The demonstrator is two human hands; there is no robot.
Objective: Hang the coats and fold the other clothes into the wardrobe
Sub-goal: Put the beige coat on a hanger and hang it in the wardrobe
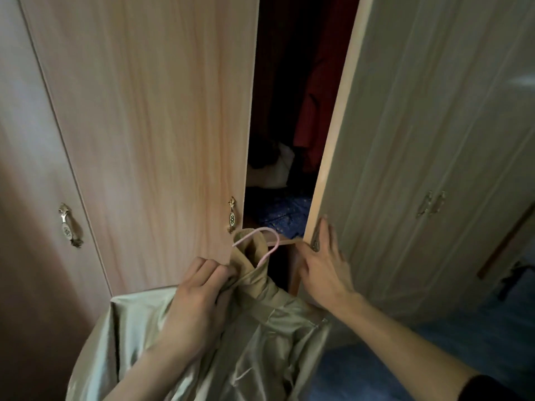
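A beige coat (260, 337) with a shiny pale-green lining hangs on a pink hanger (269, 241) low in the middle of the head view. My left hand (199, 293) grips the coat at its collar, just below the hanger's hook. My right hand (321, 256) lies with straight fingers against the edge of the wardrobe's right door (419, 140), over its metal handle. That door stands partly open. Between the two doors a dark gap shows the wardrobe's inside (289, 111), where a dark red garment (321, 105) hangs.
The wardrobe's left door (150, 125) is closed, with a brass handle (232, 215) near the hanger's hook. Another handle (68, 225) sits on the door further left. Pale folded things and a blue patterned cloth (280, 215) lie low inside. Blue carpet (434, 357) covers the floor at right.
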